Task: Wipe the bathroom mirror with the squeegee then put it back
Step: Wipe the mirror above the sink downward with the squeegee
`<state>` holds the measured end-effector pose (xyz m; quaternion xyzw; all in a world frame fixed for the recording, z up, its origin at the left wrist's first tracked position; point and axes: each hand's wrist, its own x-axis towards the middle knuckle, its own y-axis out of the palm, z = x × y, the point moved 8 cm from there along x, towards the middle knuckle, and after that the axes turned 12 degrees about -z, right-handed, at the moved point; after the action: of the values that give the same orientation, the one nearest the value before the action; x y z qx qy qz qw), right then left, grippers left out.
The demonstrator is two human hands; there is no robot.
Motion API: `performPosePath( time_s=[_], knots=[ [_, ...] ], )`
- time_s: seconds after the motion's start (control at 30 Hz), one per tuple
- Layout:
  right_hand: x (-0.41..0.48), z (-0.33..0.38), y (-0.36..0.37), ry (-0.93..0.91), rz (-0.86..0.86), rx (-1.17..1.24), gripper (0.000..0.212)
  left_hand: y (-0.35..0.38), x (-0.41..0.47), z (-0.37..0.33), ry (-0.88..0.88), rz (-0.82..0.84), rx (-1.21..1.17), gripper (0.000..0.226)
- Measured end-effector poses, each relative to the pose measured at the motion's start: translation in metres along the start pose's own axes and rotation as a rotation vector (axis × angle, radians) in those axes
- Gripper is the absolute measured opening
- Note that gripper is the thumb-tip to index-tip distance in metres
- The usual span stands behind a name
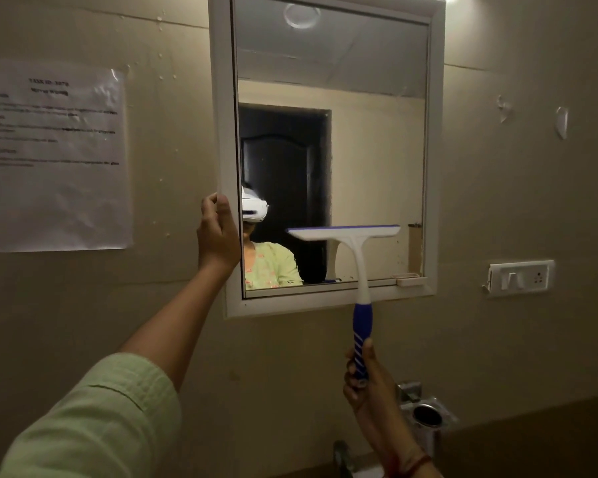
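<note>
Left hand [218,229] grip curled round mirror [377,160] frame's left edge, right hand [368,384] grip holding squeegee [354,257] handle, blade against lower glass.

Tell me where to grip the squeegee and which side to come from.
Grip the squeegee by its blue ribbed handle, coming from below, as the right hand does now. It stands upright with the wide blade on top, at the mirror, so the handle's low end is the free part. The left hand grips the mirror frame.
</note>
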<state>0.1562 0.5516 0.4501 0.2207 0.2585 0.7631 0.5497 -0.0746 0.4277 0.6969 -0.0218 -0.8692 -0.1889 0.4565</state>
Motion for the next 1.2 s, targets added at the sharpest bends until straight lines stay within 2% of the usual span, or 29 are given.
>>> performPosePath(
  time_s=[0.17,0.4,0.67,0.87,1.2],
  knots=[
    [-0.009,-0.032,-0.024,0.102,-0.079,-0.019,0.046,0.000,0.000,-0.002,-0.003,0.002,-0.001,0.036],
    [-0.007,-0.006,-0.006,0.029,0.003,0.009,0.042,0.000,-0.002,-0.004,0.008,0.009,0.009,0.039],
    [-0.022,-0.045,-0.040,0.152,-0.091,-0.067,0.045,0.000,-0.001,-0.004,0.007,0.010,0.021,0.038],
    [-0.016,-0.026,-0.019,0.077,-0.022,-0.045,0.044,0.000,-0.002,-0.003,-0.022,0.010,0.014,0.040],
    [-0.024,-0.053,-0.043,0.145,-0.126,-0.066,0.045,0.000,-0.002,-0.003,-0.014,0.014,0.023,0.039]
  ],
)
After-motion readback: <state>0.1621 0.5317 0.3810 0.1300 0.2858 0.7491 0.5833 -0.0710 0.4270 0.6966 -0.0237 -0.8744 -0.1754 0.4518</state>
